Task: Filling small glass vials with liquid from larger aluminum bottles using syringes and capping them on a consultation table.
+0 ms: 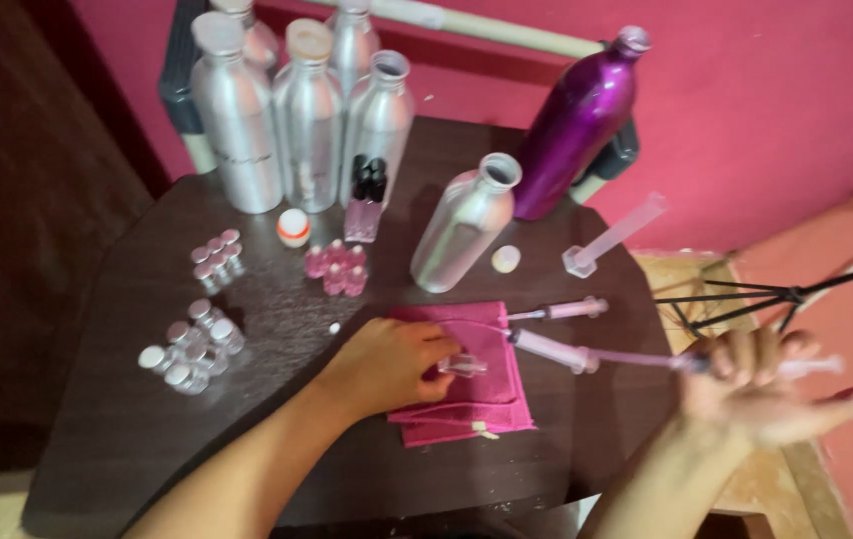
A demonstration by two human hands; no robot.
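While pinned upright on the pink cloth (461, 394) by the left hand (386, 364), a small clear vial (463, 366) takes the tip of a tube running from a syringe (556, 349). Left fingers closed round the vial, thumb and forefinger pinching it, wrist resting on the dark table (127, 419). Syringe angled across the cloth's right edge, barrel pale pink, its plunger end gripped in the right hand (756, 384); that hand blurred, fingers curled about the plunger, out past the table's right edge. Just above, a second syringe (561, 310) lying flat beside the cloth. Further up, a silver bottle (466, 225) leaning with its mouth open, a small round cap (506, 259) beside its base, and a clear measuring cylinder (614, 237) tilted to the right. Behind that, a purple bottle (581, 120) leaning on the pink wall. At the table's back, a cluster of upright silver bottles (301, 115), with a pink-filled flask (364, 205) and an orange-and-white cap (293, 228) in front. Nearer, a knot of pink vials (338, 268); to the left, two groups of silver-capped vials (192, 344). Off to the right, a black tripod (746, 299) over the floor.
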